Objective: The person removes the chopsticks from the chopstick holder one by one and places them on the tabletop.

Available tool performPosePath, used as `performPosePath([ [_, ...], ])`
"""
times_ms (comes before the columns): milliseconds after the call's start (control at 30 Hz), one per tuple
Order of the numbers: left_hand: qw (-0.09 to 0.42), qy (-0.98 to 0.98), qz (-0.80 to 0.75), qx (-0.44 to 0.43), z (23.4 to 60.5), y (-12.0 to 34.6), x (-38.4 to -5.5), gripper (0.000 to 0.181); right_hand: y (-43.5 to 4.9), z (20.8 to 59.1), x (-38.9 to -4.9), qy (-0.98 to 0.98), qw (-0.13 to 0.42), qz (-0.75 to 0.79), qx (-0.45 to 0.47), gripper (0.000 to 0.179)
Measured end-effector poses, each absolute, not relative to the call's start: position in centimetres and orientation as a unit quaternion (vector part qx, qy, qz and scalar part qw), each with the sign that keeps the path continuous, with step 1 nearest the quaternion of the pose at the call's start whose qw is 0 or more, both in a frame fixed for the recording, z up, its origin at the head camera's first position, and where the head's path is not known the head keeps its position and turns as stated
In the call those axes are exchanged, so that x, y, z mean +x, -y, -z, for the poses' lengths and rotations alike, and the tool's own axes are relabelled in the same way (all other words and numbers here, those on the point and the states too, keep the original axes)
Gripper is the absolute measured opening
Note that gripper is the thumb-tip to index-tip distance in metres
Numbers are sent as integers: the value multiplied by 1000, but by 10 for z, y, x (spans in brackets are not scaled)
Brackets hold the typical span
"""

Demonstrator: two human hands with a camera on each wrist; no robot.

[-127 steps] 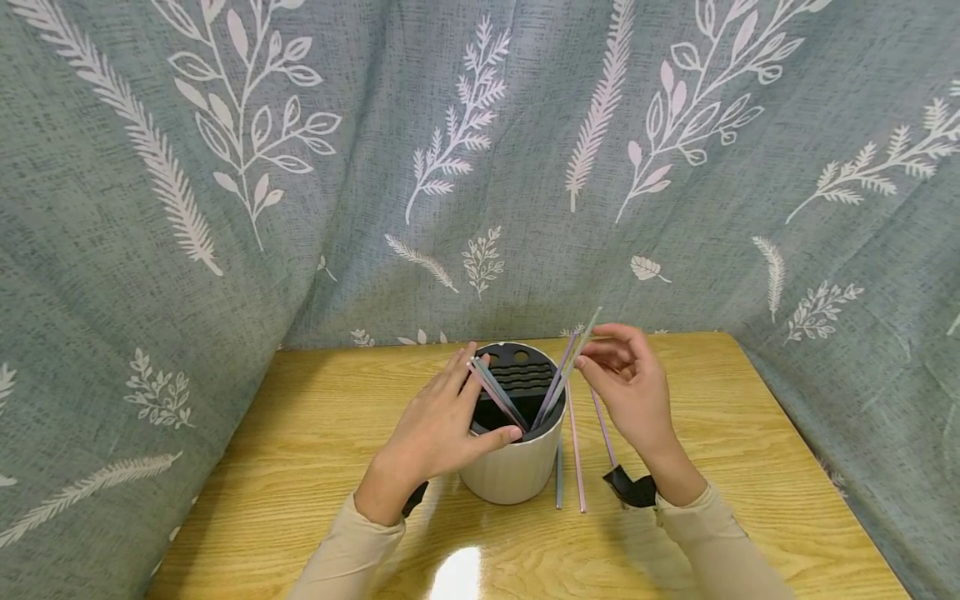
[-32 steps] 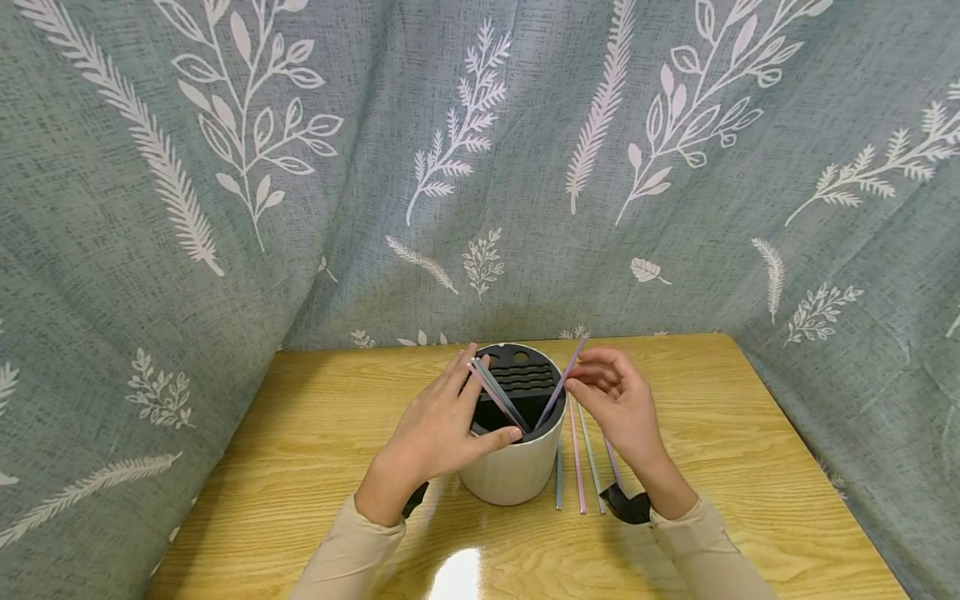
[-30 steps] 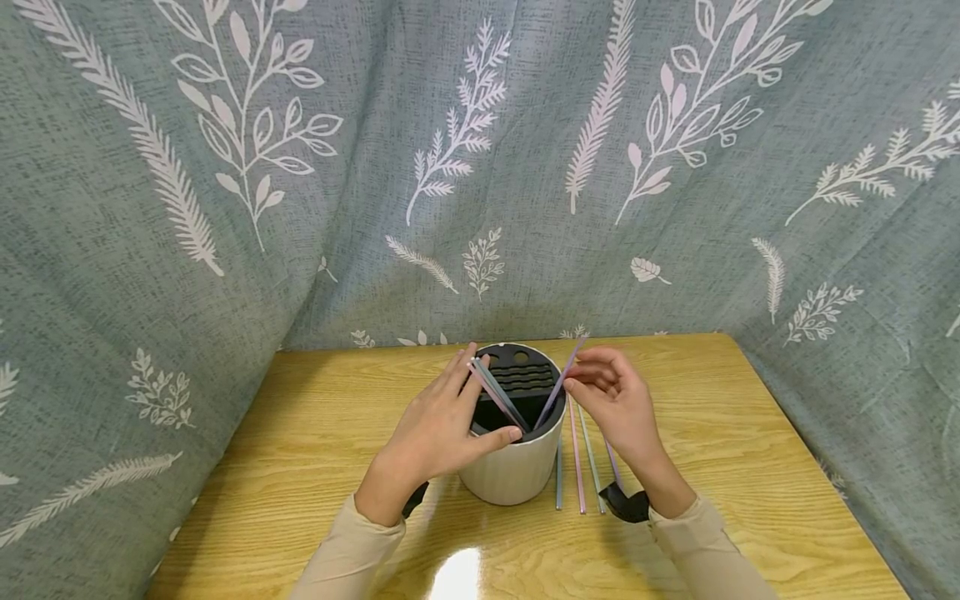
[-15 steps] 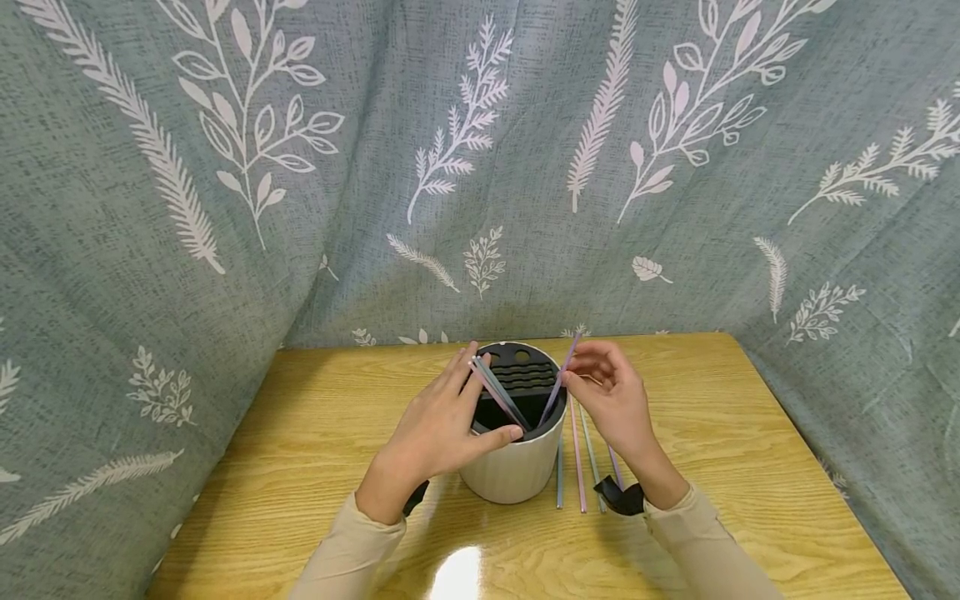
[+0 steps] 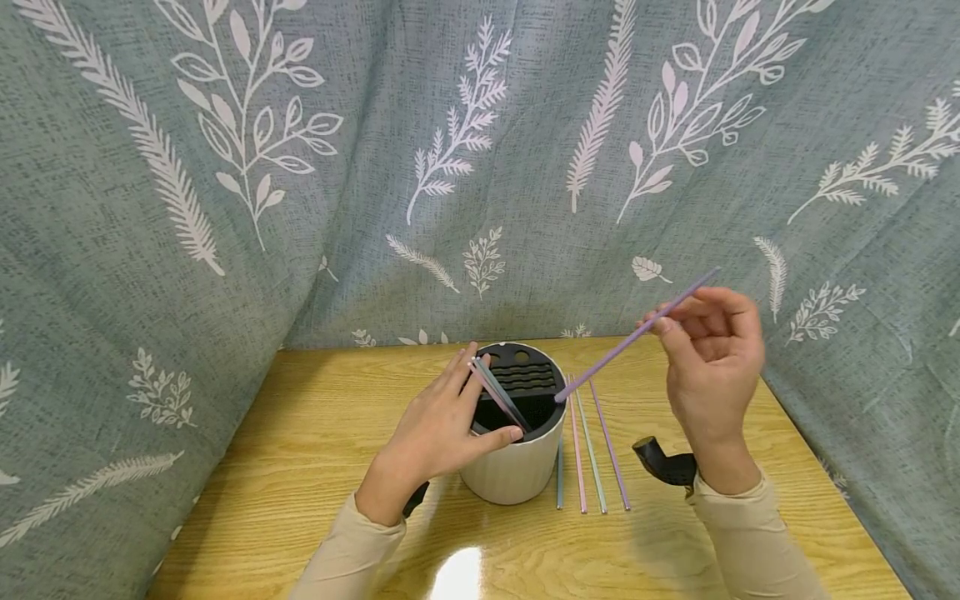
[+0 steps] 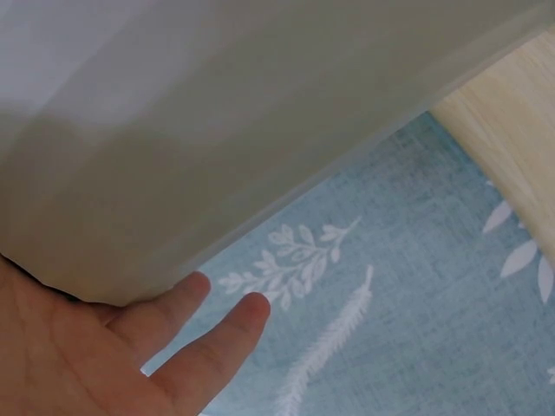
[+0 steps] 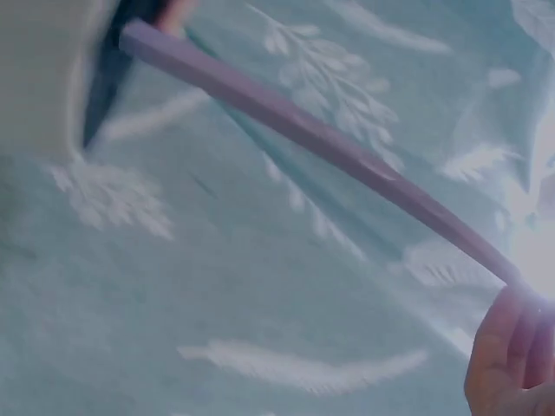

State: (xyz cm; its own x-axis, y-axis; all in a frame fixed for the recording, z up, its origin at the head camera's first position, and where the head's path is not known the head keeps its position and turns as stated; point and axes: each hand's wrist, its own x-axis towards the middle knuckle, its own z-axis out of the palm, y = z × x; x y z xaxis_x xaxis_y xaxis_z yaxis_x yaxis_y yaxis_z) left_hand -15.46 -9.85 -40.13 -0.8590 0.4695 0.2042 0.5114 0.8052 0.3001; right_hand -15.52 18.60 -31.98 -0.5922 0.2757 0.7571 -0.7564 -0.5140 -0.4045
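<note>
A pale ribbed round utensil holder (image 5: 504,475) with a black insert stands upright on the table. My left hand (image 5: 442,408) rests against its left side, fingers spread and straight, thumb along the front rim. In the left wrist view, fingertips (image 6: 247,312) reach out along the holder's wall (image 6: 217,130). Several chopsticks (image 5: 495,390) lean out of the black compartment by that hand. My right hand (image 5: 712,358) pinches a purple chopstick (image 5: 622,346) between thumb and fingers, tilted up to the right, its lower end at the holder's right rim. The right wrist view shows the purple chopstick (image 7: 295,130) tapering toward the fingers.
On the wooden table (image 5: 330,467), to the right of the holder, lie a blue chopstick (image 5: 559,479), a pink chopstick (image 5: 577,458), a green chopstick (image 5: 592,454) and another purple chopstick (image 5: 611,446), side by side. A leaf-patterned curtain (image 5: 480,167) encloses the table's back and sides.
Since the oldest frame, a green chopstick has come out of the holder onto the table. Just now my right hand has lifted a purple chopstick up and right. The left hand has stayed put.
</note>
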Motion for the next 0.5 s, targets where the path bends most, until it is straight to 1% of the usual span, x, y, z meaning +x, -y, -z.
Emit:
performPosePath([
  [67,59,948,176,-258,401,99,-155,107,-196,313,-154,366,324,-817,306,41],
  [133,58,948,176,-258,401,99,-155,107,-206,313,-153,400,317,-814,278,40],
  [233,59,949,174,-257,401,99,-155,107,-220,326,-158,512,277,-783,219,38],
  [400,61,949,173,-256,401,99,-155,107,-233,376,-180,718,179,-662,115,40],
  [500,58,949,172,-256,402,99,-155,107,-234,410,-194,765,118,-627,84,42],
])
